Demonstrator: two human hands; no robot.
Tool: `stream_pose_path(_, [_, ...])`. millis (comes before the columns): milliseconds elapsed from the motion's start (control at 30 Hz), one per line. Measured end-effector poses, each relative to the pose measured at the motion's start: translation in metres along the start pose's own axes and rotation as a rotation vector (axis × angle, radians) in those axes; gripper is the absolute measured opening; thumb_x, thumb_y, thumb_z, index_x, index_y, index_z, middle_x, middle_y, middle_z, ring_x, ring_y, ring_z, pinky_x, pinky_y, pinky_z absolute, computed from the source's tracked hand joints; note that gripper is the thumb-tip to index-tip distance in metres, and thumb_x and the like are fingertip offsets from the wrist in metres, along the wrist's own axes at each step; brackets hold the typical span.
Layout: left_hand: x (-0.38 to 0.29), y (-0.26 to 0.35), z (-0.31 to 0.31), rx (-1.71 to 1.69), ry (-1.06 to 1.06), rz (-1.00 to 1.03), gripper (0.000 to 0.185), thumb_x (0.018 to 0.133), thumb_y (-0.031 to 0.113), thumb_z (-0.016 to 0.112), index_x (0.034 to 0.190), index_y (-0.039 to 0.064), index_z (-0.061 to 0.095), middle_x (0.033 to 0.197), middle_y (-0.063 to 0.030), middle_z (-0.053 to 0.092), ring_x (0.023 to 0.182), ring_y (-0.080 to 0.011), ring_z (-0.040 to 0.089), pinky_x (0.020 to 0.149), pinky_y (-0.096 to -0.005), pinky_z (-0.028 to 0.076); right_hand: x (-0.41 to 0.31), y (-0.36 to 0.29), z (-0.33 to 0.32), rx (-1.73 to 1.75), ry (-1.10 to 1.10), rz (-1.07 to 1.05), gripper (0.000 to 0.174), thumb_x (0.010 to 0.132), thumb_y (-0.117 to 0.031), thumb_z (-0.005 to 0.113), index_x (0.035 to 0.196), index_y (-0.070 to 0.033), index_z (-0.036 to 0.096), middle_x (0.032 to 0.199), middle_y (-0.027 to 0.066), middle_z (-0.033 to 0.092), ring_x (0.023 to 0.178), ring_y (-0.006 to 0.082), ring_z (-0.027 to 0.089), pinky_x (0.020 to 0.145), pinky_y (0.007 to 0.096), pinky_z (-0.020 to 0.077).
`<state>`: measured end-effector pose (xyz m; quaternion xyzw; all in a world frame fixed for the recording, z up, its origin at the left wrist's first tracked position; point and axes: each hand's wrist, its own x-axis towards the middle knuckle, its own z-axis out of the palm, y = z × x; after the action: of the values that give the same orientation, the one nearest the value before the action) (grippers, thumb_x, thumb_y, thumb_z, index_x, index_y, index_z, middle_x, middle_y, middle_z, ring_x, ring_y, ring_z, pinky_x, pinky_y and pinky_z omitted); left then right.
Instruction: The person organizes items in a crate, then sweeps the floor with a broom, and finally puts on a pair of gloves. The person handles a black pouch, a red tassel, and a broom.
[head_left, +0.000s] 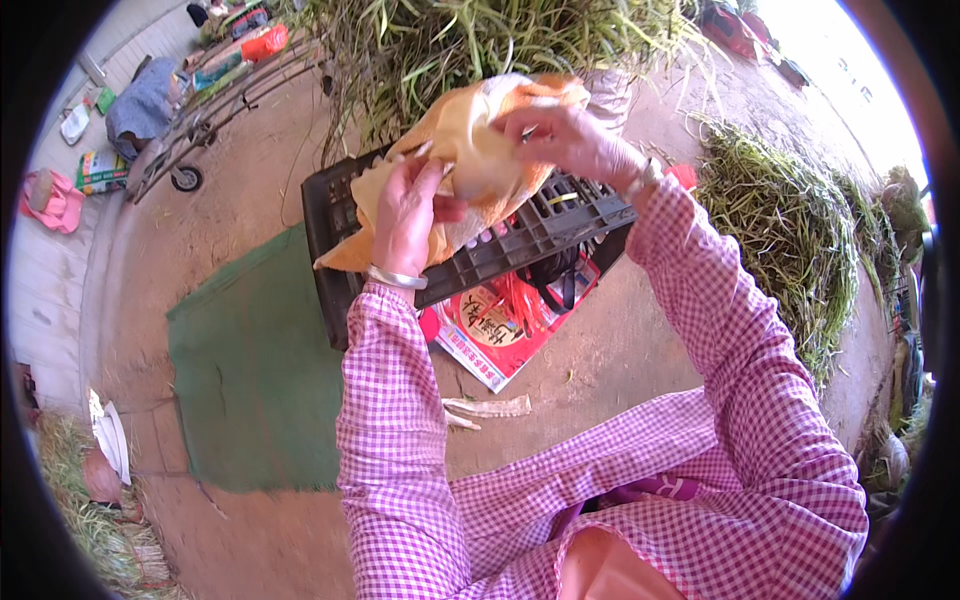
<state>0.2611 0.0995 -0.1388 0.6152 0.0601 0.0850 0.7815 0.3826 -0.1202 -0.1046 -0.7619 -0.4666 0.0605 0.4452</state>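
Observation:
A cream, white and orange cloth (450, 127) is bunched up over a black plastic crate (326, 277). My left hand (412, 210) pinches its near side between thumb and fingers; a metal bangle circles that wrist. On the far right part of the cloth, my right hand (562, 142) has its fingers bent against the fabric, the fingertips partly blurred. Through the crate's slats some small items show, too covered to name. Leaning out below the crate is a red printed packet (495, 330), with red plastic strands (517, 300) and a black strap (562, 281) over it.
A heap of long green leaves (450, 45) rises behind the crate, and another leaf pile (787, 240) lies to the right. Green sheeting (255, 375) covers floor at left. A wheeled metal cart (187, 154) stands beyond, beside a person in grey-blue clothing (146, 105). Dry husk pieces (487, 407) lie nearby.

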Motion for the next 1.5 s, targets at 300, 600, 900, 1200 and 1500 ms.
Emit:
stream_pose_path(300, [0.011,-0.004,0.034,0.089,-0.129,-0.063,0.017,0.092,0.011,0.065,0.105,0.0,0.067,0.092,-0.0003,0.068,0.081,-0.0082,0.063,0.077,-0.0229,0.051,-0.065,-0.022,0.02,-0.146,-0.119,-0.247,0.026,0.077,-0.016,0.062,0.098,-0.003,0.067,0.093,0.0116,0.068,0.089,0.0298,0.064,0.08,0.039,0.051])
stream_pose_path(600, [-0.034,0.071,0.097,0.489,-0.089,0.324,0.008,0.089,0.006,0.065,0.092,0.002,0.071,0.083,0.0022,0.066,0.075,-0.0048,0.057,0.071,-0.0211,0.046,-0.096,-0.051,-0.039,0.267,0.421,0.131,0.038,0.096,-0.037,0.059,0.105,0.001,0.063,0.076,0.0048,0.063,0.065,0.0117,0.06,0.061,0.0297,0.0506])
stream_pose_path(900, [-0.035,0.045,0.131,0.676,-0.117,0.417,0.013,0.088,0.007,0.068,0.093,-0.005,0.07,0.084,-0.001,0.065,0.074,-0.007,0.058,0.068,-0.0229,0.048,-0.097,-0.07,-0.04,0.076,0.231,0.249,0.034,0.091,-0.033,0.066,0.084,0.0,0.067,0.065,0.0057,0.066,0.057,0.012,0.064,0.054,0.0284,0.051])
stream_pose_path(1200, [-0.046,0.069,0.141,0.368,-0.215,0.301,0.03,0.086,0.0,0.069,0.115,0.0,0.063,0.09,0.0009,0.064,0.077,-0.0042,0.058,0.07,-0.0197,0.049,-0.105,-0.085,-0.06,0.158,0.425,0.117,0.017,0.086,-0.016,0.067,0.09,0.001,0.07,0.065,0.0034,0.064,0.055,0.0083,0.058,0.051,0.027,0.0482])
stream_pose_path(1500, [-0.073,0.092,0.162,0.275,-0.168,0.463,0.013,0.093,0.006,0.063,0.103,-0.001,0.066,0.099,-0.0047,0.066,0.083,-0.0089,0.061,0.078,-0.0245,0.051,-0.102,-0.079,-0.064,0.117,0.503,0.237,0.026,0.081,-0.022,0.075,0.084,0.002,0.066,0.067,0.0052,0.065,0.051,0.0101,0.06,0.044,0.0259,0.0472])
